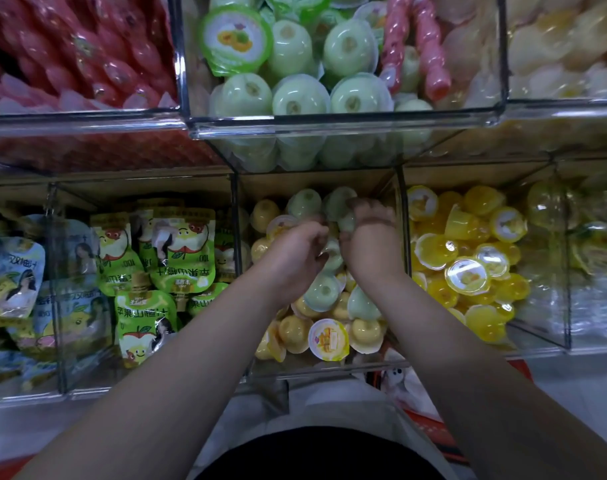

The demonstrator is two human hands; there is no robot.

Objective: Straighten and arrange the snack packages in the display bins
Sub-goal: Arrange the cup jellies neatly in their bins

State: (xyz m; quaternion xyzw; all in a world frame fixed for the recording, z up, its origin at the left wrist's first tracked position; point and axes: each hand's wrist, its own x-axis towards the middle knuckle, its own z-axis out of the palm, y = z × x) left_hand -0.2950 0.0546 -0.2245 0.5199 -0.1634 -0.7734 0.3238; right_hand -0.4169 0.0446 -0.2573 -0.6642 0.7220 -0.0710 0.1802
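Both my hands reach into the middle clear bin (329,370) of the lower row, which holds mixed pale green and yellow jelly cups. My left hand (295,245) curls its fingers round a pale green cup (333,256) at the bin's centre. My right hand (367,233) sits beside it, blurred, with fingers bent over another green cup (347,221). More green cups (321,292) and yellow cups (295,332) lie below my wrists. One yellow cup (328,339) shows its printed lid near the front wall.
Left bin holds green juice pouches (177,251), further left blue pouches (14,278). Right bin holds bright yellow jelly cups (468,268). The upper row has green jelly cups (300,95), red twisted packs (87,53) and pale cups (558,46).
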